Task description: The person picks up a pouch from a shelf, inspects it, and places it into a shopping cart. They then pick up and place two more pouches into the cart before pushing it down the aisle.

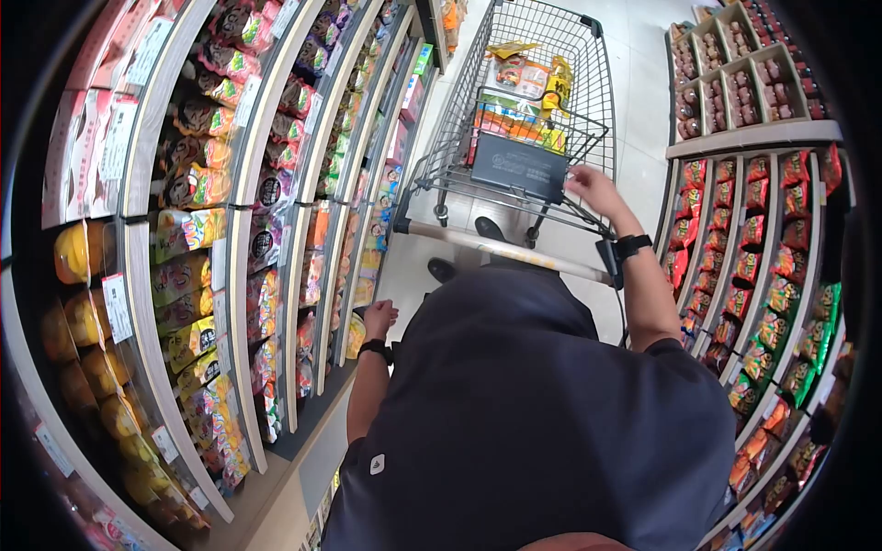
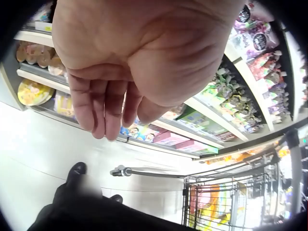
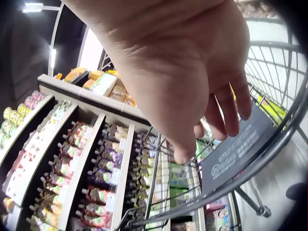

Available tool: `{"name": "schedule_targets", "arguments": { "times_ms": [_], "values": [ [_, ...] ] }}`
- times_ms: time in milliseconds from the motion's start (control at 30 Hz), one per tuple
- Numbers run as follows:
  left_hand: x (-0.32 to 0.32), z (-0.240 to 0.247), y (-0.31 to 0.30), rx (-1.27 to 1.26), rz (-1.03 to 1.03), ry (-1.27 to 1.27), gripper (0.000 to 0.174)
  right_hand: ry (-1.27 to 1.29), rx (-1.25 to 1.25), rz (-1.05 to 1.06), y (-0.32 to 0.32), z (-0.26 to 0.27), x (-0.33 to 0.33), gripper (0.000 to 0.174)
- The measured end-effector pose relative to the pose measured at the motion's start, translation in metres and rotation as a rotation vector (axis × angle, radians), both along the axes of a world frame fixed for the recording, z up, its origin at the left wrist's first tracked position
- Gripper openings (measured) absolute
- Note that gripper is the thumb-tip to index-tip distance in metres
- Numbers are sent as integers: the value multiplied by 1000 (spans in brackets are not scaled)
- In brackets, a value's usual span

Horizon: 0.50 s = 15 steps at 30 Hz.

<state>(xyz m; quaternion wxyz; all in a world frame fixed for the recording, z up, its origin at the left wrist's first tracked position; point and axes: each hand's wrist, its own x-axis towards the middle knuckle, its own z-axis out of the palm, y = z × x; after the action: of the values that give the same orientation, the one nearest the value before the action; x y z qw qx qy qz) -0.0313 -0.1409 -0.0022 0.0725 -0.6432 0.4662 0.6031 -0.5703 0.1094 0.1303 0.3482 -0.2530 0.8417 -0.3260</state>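
Note:
A wire shopping cart with a pale handle [image 1: 501, 250] stands in front of the person, a dark grey panel [image 1: 519, 168] across its near end. My right hand [image 1: 595, 191] is over the panel's right end, fingers relaxed with nothing held; in the right wrist view that hand [image 3: 178, 72] hangs above the panel [image 3: 236, 151], and contact cannot be told. Colourful snack packs [image 1: 519, 115] and a yellow bag [image 1: 558, 87] lie in the basket. Beside the left shelves my left hand [image 1: 378, 318] hangs empty; the left wrist view shows the hand [image 2: 139, 57] with loosely bent fingers.
Shelves of bagged sweets [image 1: 193, 184] run along the left, with yellow round packs [image 1: 87, 253] nearest. Racks of red and green packets [image 1: 735, 275] stand at the right, below a divided display [image 1: 726, 83]. Pale floor [image 1: 634, 129] shows beside the cart.

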Motion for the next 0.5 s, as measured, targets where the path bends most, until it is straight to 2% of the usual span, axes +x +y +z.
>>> {"name": "schedule_targets", "arguments": {
  "times_ms": [67, 200, 300, 400, 500],
  "values": [
    [-23, 13, -2, -43, 7, 28, 26, -117, -20, 102, -16, 20, 28, 47],
    [-42, 21, 15, -37, 5, 29, 24, -182, -83, 384, -34, 14, 56, 60],
    [-37, 16, 41, 30, 30, -30, 23, -47, -12, 517, -47, 24, 60, 58],
    [-24, 24, 72, 43, 7, -65, 24, -29, -55, 526, -51, 13, 52, 54],
    [-12, 33, 104, 105, 114, -157, 26, -159, 3, 578, -61, 6, 36, 54]
  ]
}}
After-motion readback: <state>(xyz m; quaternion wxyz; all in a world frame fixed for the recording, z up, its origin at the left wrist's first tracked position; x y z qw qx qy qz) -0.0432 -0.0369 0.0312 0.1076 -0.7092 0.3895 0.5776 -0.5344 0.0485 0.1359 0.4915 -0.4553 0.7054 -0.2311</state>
